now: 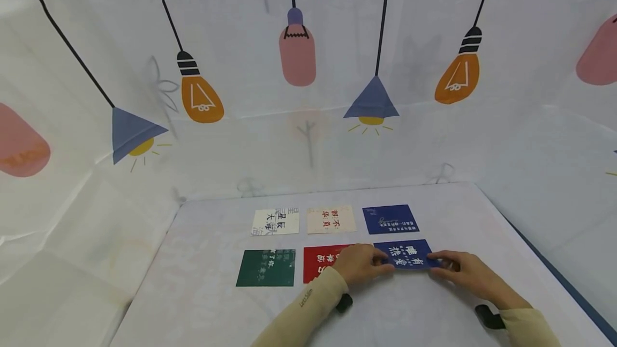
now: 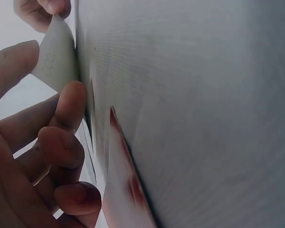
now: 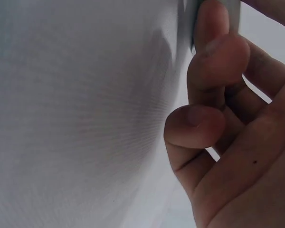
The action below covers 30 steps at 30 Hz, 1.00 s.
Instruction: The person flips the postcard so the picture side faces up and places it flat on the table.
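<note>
A blue card (image 1: 408, 253) with white characters is at the front right of two rows of cards. My left hand (image 1: 360, 264) pinches its left edge between thumb and fingers. At its right edge my right hand (image 1: 469, 276) pinches it too. The left wrist view shows the card's pale underside (image 2: 57, 54), tilted and held between both hands. Just left of it lies a red card (image 1: 320, 261), partly hidden behind my left hand. In the right wrist view only a sliver of the held card appears beyond the curled fingers (image 3: 223, 61).
A dark green card (image 1: 266, 268) lies at the front left. Behind are a white card (image 1: 262, 223), a cream card (image 1: 315, 221) and another blue card (image 1: 390, 219). All rest on a white-covered table (image 1: 202, 304), with lamp-printed sheeting (image 1: 250, 149) hanging around it.
</note>
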Motion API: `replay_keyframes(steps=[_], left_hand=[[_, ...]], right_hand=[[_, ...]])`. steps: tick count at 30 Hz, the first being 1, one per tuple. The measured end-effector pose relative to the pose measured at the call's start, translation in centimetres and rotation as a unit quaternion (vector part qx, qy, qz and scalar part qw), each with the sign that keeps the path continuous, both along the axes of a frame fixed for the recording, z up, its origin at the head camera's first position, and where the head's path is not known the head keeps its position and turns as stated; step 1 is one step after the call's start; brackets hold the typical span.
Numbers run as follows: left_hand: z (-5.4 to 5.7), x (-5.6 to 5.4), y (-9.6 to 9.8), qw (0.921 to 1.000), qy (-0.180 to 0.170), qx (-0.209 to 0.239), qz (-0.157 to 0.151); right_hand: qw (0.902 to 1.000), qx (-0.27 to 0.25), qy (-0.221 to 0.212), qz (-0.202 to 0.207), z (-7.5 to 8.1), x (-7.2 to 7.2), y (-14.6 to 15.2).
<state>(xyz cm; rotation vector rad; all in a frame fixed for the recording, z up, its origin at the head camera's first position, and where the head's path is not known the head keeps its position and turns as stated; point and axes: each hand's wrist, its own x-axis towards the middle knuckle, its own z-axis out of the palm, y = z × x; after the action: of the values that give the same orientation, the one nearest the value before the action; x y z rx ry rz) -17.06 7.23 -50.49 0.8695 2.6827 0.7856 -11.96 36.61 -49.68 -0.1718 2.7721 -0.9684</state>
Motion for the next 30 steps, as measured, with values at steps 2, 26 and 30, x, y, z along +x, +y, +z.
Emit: replay_keyframes(steps=[2,26,30], left_hand=[[-0.09,-0.02,0.05,0.9999,0.005,-0.007,-0.008],[0.01,0.15,0.03,0.9997,0.005,-0.022,-0.009],[-0.01,0.15,0.08,0.9997,0.013,-0.016,-0.012]], right_hand=[[1.0000,0.006,0.000,0.003,-0.12,0.00,-0.02],[0.9995,0.012,-0.023,-0.016,-0.33,0.05,-0.38],[0.9998,0.010,-0.014,-0.009,-0.36,0.11,-0.46]])
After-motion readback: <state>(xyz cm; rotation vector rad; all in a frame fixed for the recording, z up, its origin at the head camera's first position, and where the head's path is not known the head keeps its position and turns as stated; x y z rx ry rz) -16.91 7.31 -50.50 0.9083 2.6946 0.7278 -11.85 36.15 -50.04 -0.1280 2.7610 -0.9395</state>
